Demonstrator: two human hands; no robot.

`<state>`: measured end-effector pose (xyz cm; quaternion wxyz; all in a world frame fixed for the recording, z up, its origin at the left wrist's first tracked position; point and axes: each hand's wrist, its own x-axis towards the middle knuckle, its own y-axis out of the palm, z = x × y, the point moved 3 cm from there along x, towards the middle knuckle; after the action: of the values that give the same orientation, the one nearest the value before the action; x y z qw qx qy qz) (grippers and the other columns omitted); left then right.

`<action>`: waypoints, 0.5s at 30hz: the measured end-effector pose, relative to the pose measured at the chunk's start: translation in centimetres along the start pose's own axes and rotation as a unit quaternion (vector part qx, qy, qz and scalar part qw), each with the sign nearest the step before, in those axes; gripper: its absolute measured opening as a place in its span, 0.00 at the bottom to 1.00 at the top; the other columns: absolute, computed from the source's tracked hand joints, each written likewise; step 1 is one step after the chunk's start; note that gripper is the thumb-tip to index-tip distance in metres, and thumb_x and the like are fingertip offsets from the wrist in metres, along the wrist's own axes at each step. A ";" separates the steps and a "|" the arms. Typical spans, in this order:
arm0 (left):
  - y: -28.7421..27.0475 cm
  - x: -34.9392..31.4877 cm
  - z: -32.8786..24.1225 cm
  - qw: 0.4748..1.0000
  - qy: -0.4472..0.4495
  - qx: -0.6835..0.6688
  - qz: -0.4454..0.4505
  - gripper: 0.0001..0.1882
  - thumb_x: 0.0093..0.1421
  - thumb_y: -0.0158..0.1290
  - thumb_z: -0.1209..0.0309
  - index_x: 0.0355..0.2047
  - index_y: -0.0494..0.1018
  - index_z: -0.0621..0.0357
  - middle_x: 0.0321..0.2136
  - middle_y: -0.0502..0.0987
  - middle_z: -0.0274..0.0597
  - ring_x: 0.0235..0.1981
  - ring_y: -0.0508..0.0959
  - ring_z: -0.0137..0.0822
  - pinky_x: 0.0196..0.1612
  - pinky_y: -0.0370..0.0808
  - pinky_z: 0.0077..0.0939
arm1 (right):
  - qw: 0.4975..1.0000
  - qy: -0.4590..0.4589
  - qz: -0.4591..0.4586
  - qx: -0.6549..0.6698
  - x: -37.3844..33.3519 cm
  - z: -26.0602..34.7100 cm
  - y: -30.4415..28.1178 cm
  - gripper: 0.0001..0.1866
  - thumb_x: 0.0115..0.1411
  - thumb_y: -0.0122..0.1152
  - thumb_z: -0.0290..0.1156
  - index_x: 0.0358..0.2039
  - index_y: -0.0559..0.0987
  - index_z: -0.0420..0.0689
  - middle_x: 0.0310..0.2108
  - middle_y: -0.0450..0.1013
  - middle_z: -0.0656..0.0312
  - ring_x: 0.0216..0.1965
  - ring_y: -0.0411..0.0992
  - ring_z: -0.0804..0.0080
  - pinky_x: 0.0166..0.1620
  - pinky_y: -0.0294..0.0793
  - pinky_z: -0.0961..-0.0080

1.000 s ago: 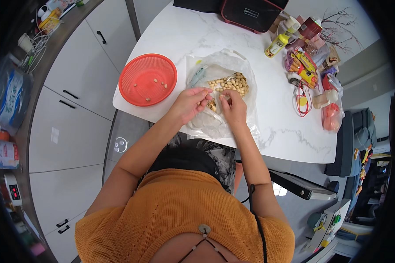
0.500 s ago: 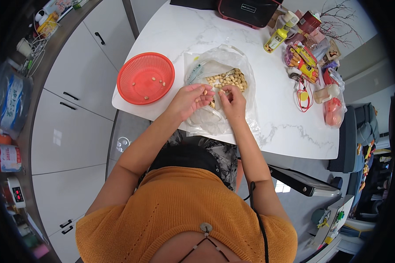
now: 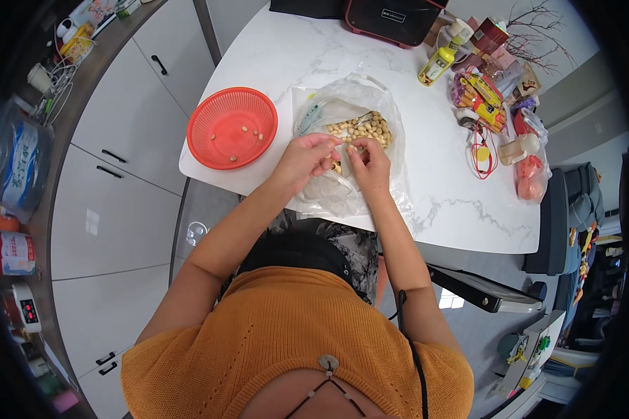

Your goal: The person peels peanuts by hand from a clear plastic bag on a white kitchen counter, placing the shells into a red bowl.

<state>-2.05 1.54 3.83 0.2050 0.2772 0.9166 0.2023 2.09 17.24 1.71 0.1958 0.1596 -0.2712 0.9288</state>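
Observation:
Over a crumpled clear plastic bag [image 3: 391,185] on the table, my two hands meet with fingertips almost touching. Inside the bag lies a pile of small, round, tan nuts in shells [image 3: 374,129], just beyond my fingers. My left hand [image 3: 307,159] is closed in a pinch around a small nut, mostly hidden by the fingers. Thumb and forefinger of my right hand [image 3: 371,164] are pressed together; what they hold, if anything, cannot be made out. To the left stands a red plastic basket [image 3: 217,105] with several pale nuts scattered on its bottom.
The white marbled table [image 3: 461,209] carries a black and red appliance [image 3: 391,21] at the back. On the right are a yellow bottle [image 3: 437,66], snack packages [image 3: 479,98], a red cord [image 3: 482,164] and a bag of reddish round things [image 3: 531,178]. White cabinets [image 3: 112,202] stand left.
My left hand has turned slightly and its fingers have closed in toward the right hand, hiding the nut seen between them before. The right hand has barely moved.

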 end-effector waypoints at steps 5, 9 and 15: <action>0.5 -0.1 -0.3 0.999 0.022 0.044 -0.007 0.10 0.59 0.47 0.75 0.41 0.71 0.64 0.24 0.73 0.36 0.16 0.65 0.18 0.14 0.57 0.09 | 1.000 0.000 0.002 0.000 0.0 0.0 0.0 0.09 0.49 0.62 0.26 0.31 0.74 0.41 0.26 0.68 0.62 0.18 0.64 0.77 0.23 0.65 0.80; 0.6 0.1 -0.3 0.998 0.018 0.054 -0.010 0.10 0.59 0.47 0.75 0.40 0.71 0.64 0.23 0.72 0.37 0.15 0.64 0.18 0.14 0.56 0.09 | 1.000 -0.007 0.001 0.000 0.0 0.0 0.0 0.09 0.49 0.62 0.26 0.31 0.74 0.41 0.26 0.69 0.62 0.18 0.65 0.77 0.23 0.65 0.80; 0.8 0.1 -0.4 0.997 0.013 0.082 -0.007 0.11 0.59 0.48 0.74 0.42 0.70 0.64 0.26 0.73 0.40 0.12 0.60 0.17 0.13 0.55 0.09 | 1.000 -0.007 -0.003 0.002 0.0 0.0 0.0 0.09 0.49 0.62 0.26 0.31 0.74 0.41 0.26 0.69 0.62 0.18 0.65 0.76 0.23 0.65 0.80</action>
<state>-1.99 2.08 4.53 0.1710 0.2840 0.9347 0.1284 2.09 17.27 1.71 0.1963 0.1672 -0.2706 0.9275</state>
